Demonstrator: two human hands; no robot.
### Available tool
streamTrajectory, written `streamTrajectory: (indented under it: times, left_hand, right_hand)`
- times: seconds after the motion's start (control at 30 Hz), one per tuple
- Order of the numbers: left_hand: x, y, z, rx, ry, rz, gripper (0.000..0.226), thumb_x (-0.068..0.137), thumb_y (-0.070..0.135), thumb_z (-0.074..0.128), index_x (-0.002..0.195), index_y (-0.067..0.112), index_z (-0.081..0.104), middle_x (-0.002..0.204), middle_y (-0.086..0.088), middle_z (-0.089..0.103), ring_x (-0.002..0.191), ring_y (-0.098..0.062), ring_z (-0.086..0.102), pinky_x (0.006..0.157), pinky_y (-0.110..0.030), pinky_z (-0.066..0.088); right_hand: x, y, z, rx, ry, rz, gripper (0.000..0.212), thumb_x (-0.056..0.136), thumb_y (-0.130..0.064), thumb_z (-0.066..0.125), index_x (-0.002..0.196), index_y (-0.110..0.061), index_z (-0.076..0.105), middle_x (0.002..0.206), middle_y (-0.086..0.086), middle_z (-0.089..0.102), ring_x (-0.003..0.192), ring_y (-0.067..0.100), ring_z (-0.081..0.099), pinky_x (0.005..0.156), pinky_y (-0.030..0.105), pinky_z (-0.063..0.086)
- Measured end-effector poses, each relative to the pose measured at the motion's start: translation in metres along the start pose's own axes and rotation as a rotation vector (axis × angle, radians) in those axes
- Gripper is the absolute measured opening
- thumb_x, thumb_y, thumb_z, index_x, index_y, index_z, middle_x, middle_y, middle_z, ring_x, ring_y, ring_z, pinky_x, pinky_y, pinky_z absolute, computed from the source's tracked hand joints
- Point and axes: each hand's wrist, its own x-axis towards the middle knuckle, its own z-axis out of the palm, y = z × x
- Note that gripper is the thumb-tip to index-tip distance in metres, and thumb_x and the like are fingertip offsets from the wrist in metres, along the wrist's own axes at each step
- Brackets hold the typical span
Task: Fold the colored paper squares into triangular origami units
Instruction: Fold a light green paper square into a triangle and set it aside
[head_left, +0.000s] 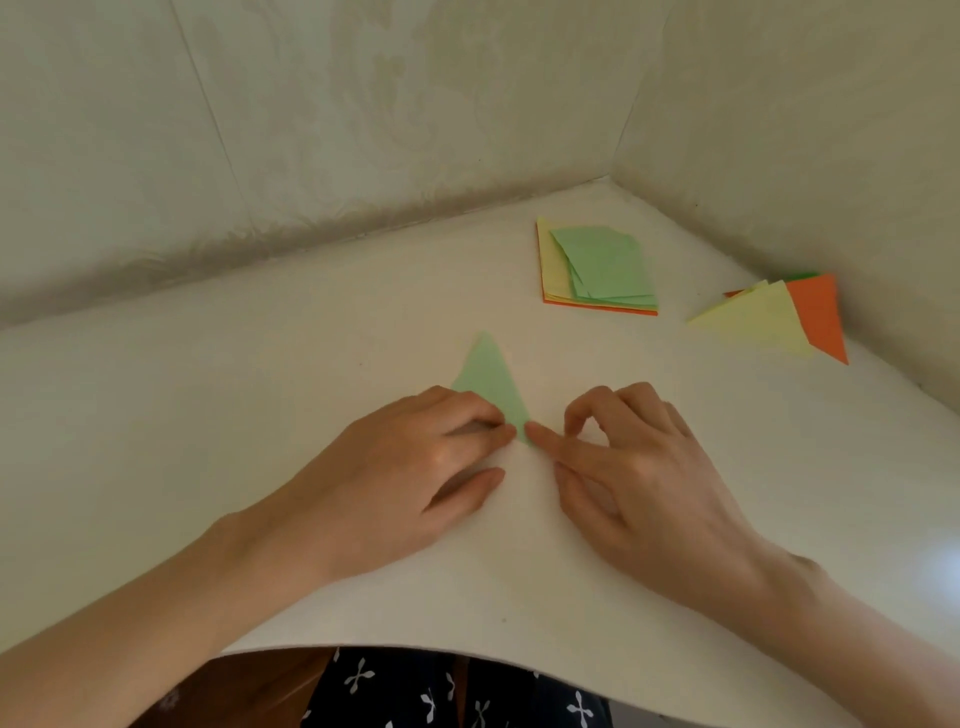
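A green paper folded into a triangle (487, 378) lies flat on the white table (260, 415), its tip pointing away from me. My left hand (410, 467) covers its near left part, fingertips pressing down on the paper's near corner. My right hand (634, 467) sits just right of it, index finger stretched out and touching the same corner, the other fingers curled above the table. The two index fingertips almost meet. The paper's near edge is hidden under my left fingers.
A stack of square papers (597, 270), green on top, yellow and orange below, lies at the back right. Folded yellow and orange triangles (779, 319) lie by the right wall. Walls close the table at the back and right. The table's front edge curves near my lap.
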Motion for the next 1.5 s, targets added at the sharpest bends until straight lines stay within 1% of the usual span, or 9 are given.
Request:
streamTrajectory:
  times: [0.1, 0.23, 0.4, 0.57, 0.73, 0.93, 1.1, 1.3, 1.5]
  left_hand:
    - [-0.001, -0.005, -0.002, -0.006, -0.034, 0.005, 0.041, 0.093, 0.036, 0.039, 0.121, 0.018, 0.064, 0.115, 0.009, 0.059, 0.102, -0.011, 0.055, 0.085, -0.021, 0.042]
    - [-0.002, -0.002, -0.002, -0.007, -0.049, -0.012, 0.041, 0.093, 0.036, 0.039, 0.125, 0.021, 0.061, 0.117, 0.013, 0.056, 0.101, -0.008, 0.053, 0.082, -0.024, 0.048]
    - [-0.003, -0.002, 0.001, 0.016, -0.018, -0.004, 0.042, 0.093, 0.035, 0.040, 0.125, 0.018, 0.061, 0.115, 0.011, 0.057, 0.098, -0.009, 0.053, 0.082, -0.024, 0.042]
    - [-0.003, 0.000, 0.005, -0.002, 0.024, -0.019, 0.041, 0.091, 0.033, 0.041, 0.121, 0.016, 0.064, 0.112, 0.007, 0.058, 0.094, -0.012, 0.054, 0.077, -0.026, 0.044]
    - [-0.005, 0.000, 0.003, 0.077, 0.000, -0.023, 0.043, 0.091, 0.035, 0.039, 0.123, 0.016, 0.062, 0.114, 0.007, 0.058, 0.098, -0.010, 0.052, 0.083, -0.021, 0.041]
    - [-0.006, 0.002, -0.001, 0.271, -0.060, 0.000, 0.048, 0.096, 0.044, 0.032, 0.131, 0.021, 0.055, 0.119, 0.001, 0.057, 0.106, -0.016, 0.053, 0.090, -0.030, 0.034]
    - [-0.009, 0.000, -0.005, 0.343, -0.054, -0.018, 0.045, 0.094, 0.039, 0.034, 0.125, 0.020, 0.061, 0.121, 0.005, 0.061, 0.108, -0.017, 0.054, 0.090, -0.031, 0.033]
    - [-0.021, -0.013, -0.015, 0.347, 0.058, -0.160, 0.044, 0.092, 0.034, 0.033, 0.119, 0.021, 0.066, 0.123, 0.011, 0.063, 0.109, -0.018, 0.054, 0.097, -0.037, 0.026]
    - [-0.021, -0.013, -0.013, 0.317, 0.022, -0.052, 0.045, 0.093, 0.037, 0.035, 0.122, 0.017, 0.064, 0.125, 0.007, 0.061, 0.116, -0.015, 0.046, 0.104, -0.037, 0.023]
  right_hand:
    - [0.013, 0.001, 0.003, -0.032, -0.019, 0.012, 0.041, 0.082, -0.029, 0.043, 0.113, -0.022, 0.069, 0.094, 0.004, 0.058, 0.082, 0.024, 0.044, 0.066, 0.034, 0.043]
    - [0.049, 0.008, 0.014, -0.059, -0.037, 0.019, 0.047, 0.083, -0.034, 0.036, 0.112, -0.020, 0.070, 0.095, 0.005, 0.058, 0.082, 0.028, 0.048, 0.067, 0.035, 0.040]
    - [0.080, 0.011, 0.022, -0.045, -0.045, 0.040, 0.051, 0.082, -0.035, 0.032, 0.110, -0.019, 0.071, 0.097, 0.007, 0.058, 0.085, 0.028, 0.045, 0.072, 0.037, 0.040]
    - [0.042, 0.007, 0.014, -0.072, -0.038, -0.018, 0.045, 0.082, -0.031, 0.039, 0.112, -0.017, 0.069, 0.098, 0.008, 0.058, 0.085, 0.028, 0.047, 0.067, 0.037, 0.043]
    - [0.003, 0.007, 0.003, -0.025, -0.016, -0.079, 0.042, 0.083, -0.025, 0.044, 0.115, -0.016, 0.068, 0.107, 0.007, 0.061, 0.097, 0.025, 0.047, 0.076, 0.033, 0.043]
    - [0.004, 0.016, 0.007, 0.021, -0.019, -0.174, 0.042, 0.080, -0.017, 0.042, 0.111, -0.010, 0.070, 0.118, 0.006, 0.066, 0.110, 0.033, 0.059, 0.090, 0.041, 0.049]
    - [0.004, 0.019, 0.012, 0.011, 0.017, -0.202, 0.042, 0.081, -0.015, 0.041, 0.111, -0.011, 0.070, 0.118, 0.003, 0.067, 0.108, 0.032, 0.060, 0.092, 0.040, 0.048]
    - [0.002, 0.020, 0.013, -0.004, 0.055, -0.210, 0.042, 0.081, -0.014, 0.041, 0.111, -0.012, 0.070, 0.118, 0.001, 0.067, 0.107, 0.031, 0.060, 0.093, 0.039, 0.045]
    - [0.017, 0.015, 0.006, 0.077, 0.062, -0.181, 0.040, 0.078, -0.012, 0.039, 0.099, -0.012, 0.073, 0.099, 0.002, 0.070, 0.095, 0.025, 0.056, 0.089, 0.035, 0.042]
